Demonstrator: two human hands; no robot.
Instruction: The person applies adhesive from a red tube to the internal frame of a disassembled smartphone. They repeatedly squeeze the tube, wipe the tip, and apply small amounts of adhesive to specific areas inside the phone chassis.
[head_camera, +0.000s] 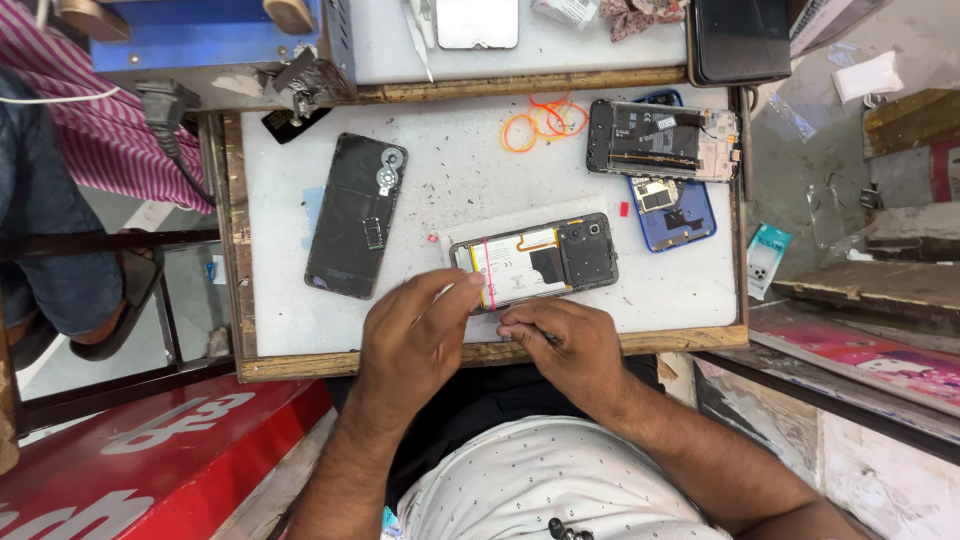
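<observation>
Bright, even daylight falls across the white desk (300, 300), with no hard glare on it. Soft, short shadows sit just under the hands at the desk's near edge. The desk centre is sharp; beyond its corners straight lines bow slightly, and the floor right of the desk looks softer.

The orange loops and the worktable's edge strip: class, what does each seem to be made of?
The orange loops look like rubber bands: thin, limp, lying in loose curls. The edge strip looks like bare wood, brown, grained and worn, framing the white worktable.
</observation>
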